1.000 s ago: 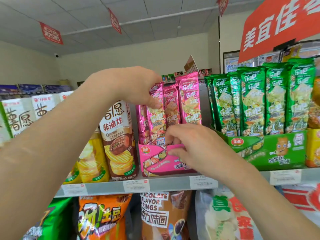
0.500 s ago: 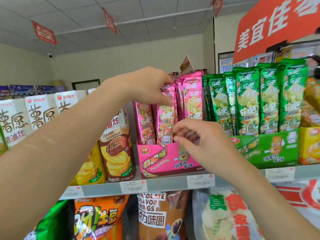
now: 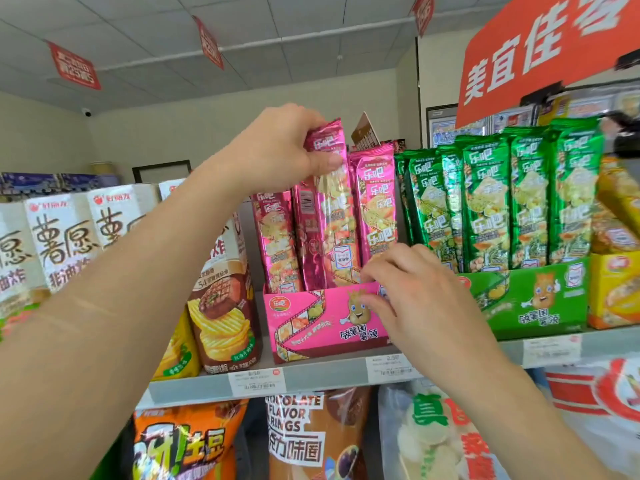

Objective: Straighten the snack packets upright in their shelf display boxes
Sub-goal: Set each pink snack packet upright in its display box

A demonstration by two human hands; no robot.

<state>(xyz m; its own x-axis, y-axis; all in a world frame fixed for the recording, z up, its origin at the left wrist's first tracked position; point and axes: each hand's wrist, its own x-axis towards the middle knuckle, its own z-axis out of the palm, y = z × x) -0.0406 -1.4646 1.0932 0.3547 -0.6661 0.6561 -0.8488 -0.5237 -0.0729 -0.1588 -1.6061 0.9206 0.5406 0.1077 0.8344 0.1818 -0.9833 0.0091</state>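
A pink display box (image 3: 311,320) stands on the shelf with several tall pink snack packets in it. My left hand (image 3: 277,150) grips the top of one pink packet (image 3: 332,209), which is raised above its neighbours. Another pink packet (image 3: 375,199) stands upright to its right, and a shorter-standing one (image 3: 275,237) leans at the left. My right hand (image 3: 412,289) has its fingers curled at the box's upper right front edge, by the packets' lower ends. A green display box (image 3: 533,299) to the right holds upright green packets (image 3: 491,199).
Tall chip cartons (image 3: 221,289) and white boxes (image 3: 62,237) stand left of the pink box. Yellow packets (image 3: 616,216) fill the far right. The grey shelf edge (image 3: 325,377) carries price tags. Large snack bags (image 3: 298,438) fill the shelf below. A red sign (image 3: 540,46) hangs above.
My left hand has lifted one pink packet upward out of the row. My right hand stays at the box's front edge, and the view has moved closer.
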